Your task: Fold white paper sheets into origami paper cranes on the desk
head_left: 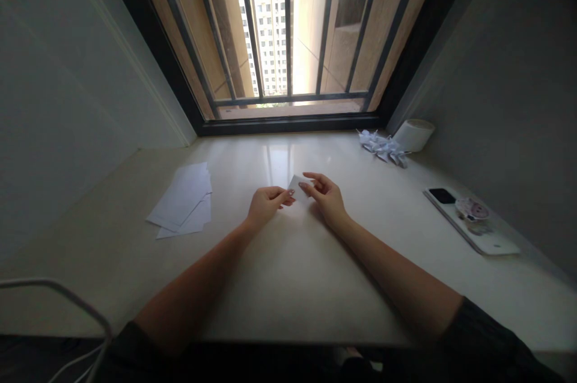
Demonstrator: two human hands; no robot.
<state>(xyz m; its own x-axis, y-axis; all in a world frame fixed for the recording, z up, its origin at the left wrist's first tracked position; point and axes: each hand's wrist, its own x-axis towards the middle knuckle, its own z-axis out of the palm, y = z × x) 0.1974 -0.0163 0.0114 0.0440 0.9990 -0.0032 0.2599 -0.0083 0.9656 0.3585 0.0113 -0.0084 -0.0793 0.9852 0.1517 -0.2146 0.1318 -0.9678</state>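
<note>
A small piece of white paper [295, 182] is held up between my two hands, over the middle of the white sill. My left hand [269, 202] pinches its left edge between thumb and fingers. On the other side, my right hand [325, 195] grips it with the thumb in front and the fingers partly spread behind. Whether the paper has folds is too small to tell. To the left lies a loose stack of white paper sheets [183, 198], apart from both hands.
Folded white paper pieces [383, 148] lie in a heap at the back right, beside a white roll [415, 134]. A phone [473, 220] with a round grip rests along the right wall. A white cable [54, 287] curves at the lower left. Behind the sill stands a barred window [288, 126].
</note>
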